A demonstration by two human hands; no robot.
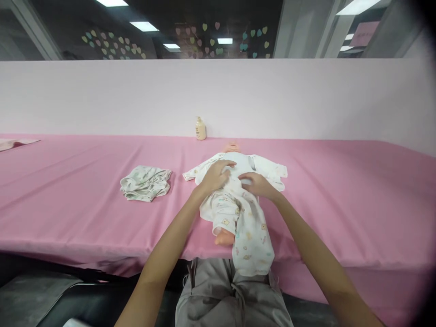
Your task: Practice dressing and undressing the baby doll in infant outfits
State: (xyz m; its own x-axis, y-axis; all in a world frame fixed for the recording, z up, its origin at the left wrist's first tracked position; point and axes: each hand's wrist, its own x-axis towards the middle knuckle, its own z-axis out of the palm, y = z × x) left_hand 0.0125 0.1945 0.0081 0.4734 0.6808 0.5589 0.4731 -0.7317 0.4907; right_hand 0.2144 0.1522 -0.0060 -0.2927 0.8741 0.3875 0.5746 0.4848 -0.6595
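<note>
Doll (225, 237) of smooth, peach-coloured plastic lay on its back on the pink, lightly creased table cover (327, 200), legs toward the near edge, apparently for access from both sides; the left hand (217, 175), half open, rested at the waist of the soft white printed trousers (252, 236), the right hand (259, 185) curled loosely opposite, and whether either gripped the fabric could not be determined

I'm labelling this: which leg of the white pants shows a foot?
The leg at picture left: a foot sticks out. The other leg, longer and flatter, shows none.
</note>
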